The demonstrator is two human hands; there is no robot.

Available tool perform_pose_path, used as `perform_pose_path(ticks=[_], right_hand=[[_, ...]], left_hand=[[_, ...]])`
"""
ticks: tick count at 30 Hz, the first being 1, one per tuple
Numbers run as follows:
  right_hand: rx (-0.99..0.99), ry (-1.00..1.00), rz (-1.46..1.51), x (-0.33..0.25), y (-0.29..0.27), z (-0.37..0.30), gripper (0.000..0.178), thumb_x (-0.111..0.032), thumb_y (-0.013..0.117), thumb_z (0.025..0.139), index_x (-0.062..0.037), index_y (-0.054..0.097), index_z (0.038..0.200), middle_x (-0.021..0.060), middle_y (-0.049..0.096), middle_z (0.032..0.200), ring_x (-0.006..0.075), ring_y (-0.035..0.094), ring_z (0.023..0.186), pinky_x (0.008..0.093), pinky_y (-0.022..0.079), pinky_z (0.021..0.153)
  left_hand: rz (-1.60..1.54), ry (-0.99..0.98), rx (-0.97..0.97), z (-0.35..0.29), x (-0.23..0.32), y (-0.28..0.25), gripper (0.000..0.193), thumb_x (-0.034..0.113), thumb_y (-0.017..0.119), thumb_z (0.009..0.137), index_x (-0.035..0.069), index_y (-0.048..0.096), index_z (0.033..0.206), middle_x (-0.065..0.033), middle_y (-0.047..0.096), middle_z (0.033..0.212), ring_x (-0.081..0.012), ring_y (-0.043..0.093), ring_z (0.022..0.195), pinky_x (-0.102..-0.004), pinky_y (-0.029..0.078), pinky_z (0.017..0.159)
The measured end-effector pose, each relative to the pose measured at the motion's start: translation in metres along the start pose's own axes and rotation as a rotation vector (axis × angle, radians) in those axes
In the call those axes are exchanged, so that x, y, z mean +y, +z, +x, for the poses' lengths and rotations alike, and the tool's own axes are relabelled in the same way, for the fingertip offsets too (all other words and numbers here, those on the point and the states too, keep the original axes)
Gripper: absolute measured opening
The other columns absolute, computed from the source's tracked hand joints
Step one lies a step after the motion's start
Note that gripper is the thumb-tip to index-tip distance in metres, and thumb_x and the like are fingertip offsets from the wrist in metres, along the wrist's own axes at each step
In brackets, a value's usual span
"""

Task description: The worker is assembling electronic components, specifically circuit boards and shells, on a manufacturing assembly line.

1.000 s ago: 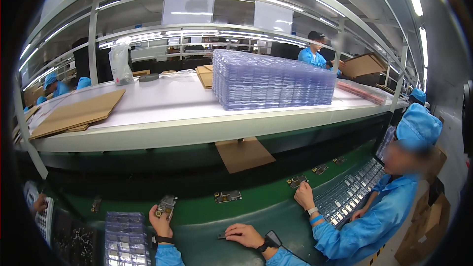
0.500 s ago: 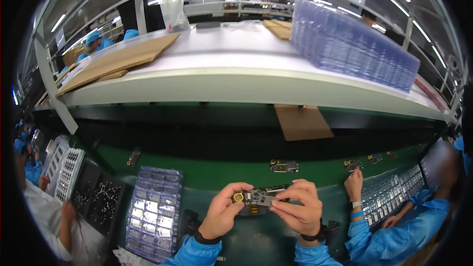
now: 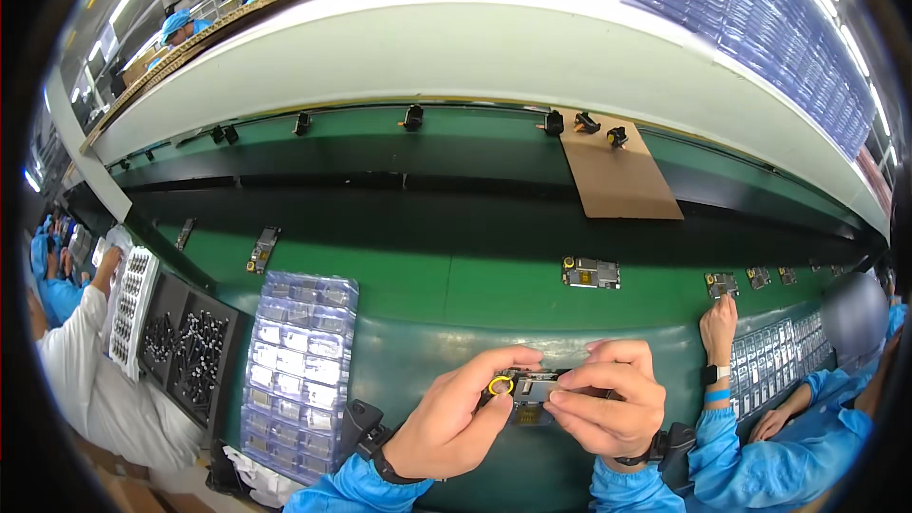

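My left hand (image 3: 446,418) is closed on the left end of a small dark circuit board (image 3: 528,414), holding it above the green bench mat. A yellow ring (image 3: 500,386) shows on the board beside my left thumb. Between the thumb and fingers of my right hand (image 3: 613,404) is a small grey metal plate (image 3: 538,389), lying over the board's face. Whether the plate is seated or only resting there cannot be seen. My right fingers cover the board's right end.
A clear plastic tray (image 3: 296,375) with several compartments of metal pieces lies left of my hands. Beyond it stands a black bin (image 3: 195,337) of small dark parts. A similar board (image 3: 591,273) lies on the green strip (image 3: 456,275) ahead. A co-worker's hand (image 3: 719,328) touches another board at right.
The view has tilted down, lifting the shelf in the picture and revealing clips beneath it. My hands still hold the board and plate; my right fingers now cover more of the board's right end.
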State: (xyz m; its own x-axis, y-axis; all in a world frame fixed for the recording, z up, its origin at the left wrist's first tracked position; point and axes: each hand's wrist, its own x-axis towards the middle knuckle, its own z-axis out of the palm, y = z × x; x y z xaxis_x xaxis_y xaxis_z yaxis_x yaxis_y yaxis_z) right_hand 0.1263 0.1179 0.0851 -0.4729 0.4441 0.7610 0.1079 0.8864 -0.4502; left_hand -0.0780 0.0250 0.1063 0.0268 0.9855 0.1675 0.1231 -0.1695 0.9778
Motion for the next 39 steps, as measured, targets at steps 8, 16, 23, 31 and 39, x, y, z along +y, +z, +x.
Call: perform_pose_path(ticks=[8,16,23,31,39], right_hand=[[-0.004,0.015,0.042,-0.003,0.003,-0.001,0.033,-0.007,0.091,0.064,-0.0176,0.083,0.095,-0.0012,0.075,0.103,0.0212,0.059,0.098,0.0428,0.058,0.092],[-0.005,0.011,0.064,-0.008,0.005,-0.001,0.034,-0.006,0.091,0.065,-0.0167,0.084,0.096,-0.0003,0.075,0.103,0.0206,0.059,0.096,0.0421,0.060,0.091],[0.003,0.019,0.083,-0.008,0.006,-0.001,0.034,-0.006,0.091,0.066,-0.0165,0.083,0.097,0.0000,0.075,0.103,0.0203,0.059,0.095,0.0426,0.060,0.090],[0.004,0.012,0.097,-0.006,0.006,0.000,0.034,-0.005,0.092,0.066,-0.0159,0.083,0.097,0.0007,0.074,0.103,0.0203,0.059,0.094,0.0437,0.061,0.091],[-0.010,0.027,0.108,-0.005,0.005,-0.001,0.035,-0.005,0.092,0.065,-0.0158,0.083,0.097,0.0009,0.074,0.103,0.0205,0.059,0.094,0.0450,0.061,0.093]], left_hand=[[0.046,0.041,0.044,-0.006,0.004,-0.002,0.041,-0.004,0.050,0.096,-0.005,0.054,0.137,-0.0152,0.066,0.127,-0.0181,0.064,0.114,-0.0312,0.049,0.099],[0.112,0.059,0.056,-0.009,0.011,-0.001,0.040,-0.005,0.052,0.094,-0.004,0.057,0.134,-0.0140,0.069,0.122,-0.0179,0.067,0.107,-0.0315,0.052,0.094],[0.101,0.077,0.070,-0.009,0.012,-0.001,0.040,-0.005,0.053,0.094,-0.004,0.056,0.134,-0.0148,0.069,0.122,-0.0187,0.067,0.106,-0.0317,0.052,0.094],[0.106,0.074,0.071,-0.008,0.012,0.000,0.040,-0.004,0.052,0.094,-0.005,0.056,0.134,-0.0161,0.069,0.122,-0.0213,0.068,0.107,-0.0330,0.052,0.095],[0.145,0.105,0.044,-0.008,0.011,0.000,0.041,-0.005,0.052,0.096,-0.004,0.054,0.136,-0.0218,0.067,0.122,-0.0299,0.071,0.103,-0.0363,0.056,0.085]])
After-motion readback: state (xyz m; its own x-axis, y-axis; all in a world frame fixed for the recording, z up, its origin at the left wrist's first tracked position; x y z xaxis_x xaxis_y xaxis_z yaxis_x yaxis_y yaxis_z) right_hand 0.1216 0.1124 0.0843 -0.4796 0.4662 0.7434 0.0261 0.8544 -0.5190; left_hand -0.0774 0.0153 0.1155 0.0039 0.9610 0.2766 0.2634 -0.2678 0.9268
